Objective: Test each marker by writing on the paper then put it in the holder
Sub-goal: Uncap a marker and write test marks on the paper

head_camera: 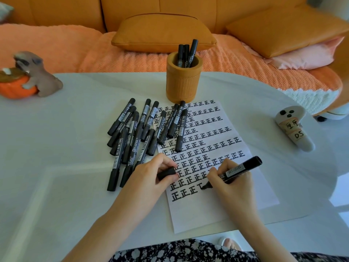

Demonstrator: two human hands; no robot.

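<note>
My right hand (231,178) grips an uncapped black marker (239,169) with its tip pressed on the white paper (213,210), partway through a character in a row of black marks. My left hand (151,174) rests on the paper's left edge and pinches the marker's black cap (167,173). A pile of several capped black markers (139,133) lies on the table to the left of the paper, some overlapping its top. The orange cylindrical holder (183,84) stands behind the paper with three markers (186,53) upright inside.
The white table (66,157) also carries a dog-and-pumpkin figurine (28,80) at the far left and a small white ghost-like figure (294,127) at the right. An orange sofa with cushions (162,33) runs behind the table.
</note>
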